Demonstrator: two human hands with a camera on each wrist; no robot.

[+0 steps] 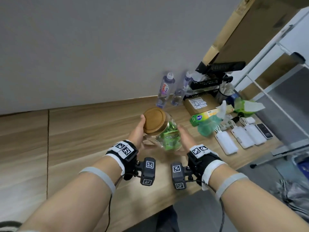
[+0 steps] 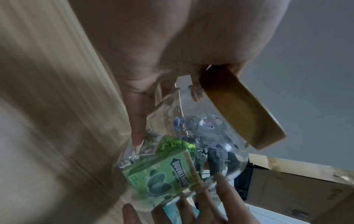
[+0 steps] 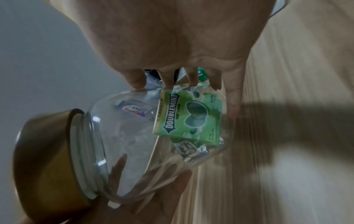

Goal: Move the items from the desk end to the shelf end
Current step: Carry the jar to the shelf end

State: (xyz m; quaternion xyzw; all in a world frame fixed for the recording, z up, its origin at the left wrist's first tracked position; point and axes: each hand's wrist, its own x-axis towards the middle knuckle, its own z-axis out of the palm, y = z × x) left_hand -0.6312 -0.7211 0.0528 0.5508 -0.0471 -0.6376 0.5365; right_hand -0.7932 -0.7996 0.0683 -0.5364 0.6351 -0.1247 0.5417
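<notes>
A clear glass jar (image 1: 168, 139) with a round wooden lid (image 1: 153, 120) is held tilted above the wooden desk (image 1: 80, 131), lid toward the left. Green Doublemint gum packs (image 3: 187, 118) lie in its lower part. My left hand (image 1: 140, 129) grips the lid end, thumb on the lid's rim and fingers curled under the glass neck (image 2: 191, 94). My right hand (image 1: 184, 138) rests flat against the jar's base, its straight fingers (image 2: 224, 197) spread under the glass. The jar's underside is hidden in the head view.
At the desk's right end stand two clear drink bottles (image 1: 164, 89), a black wire rack (image 1: 214, 76), a small brown box (image 1: 199, 102), a green spray bottle (image 1: 209, 123) and several white power banks (image 1: 240, 136). A white shelf frame (image 1: 267, 72) and large cardboard (image 1: 250, 30) rise beyond.
</notes>
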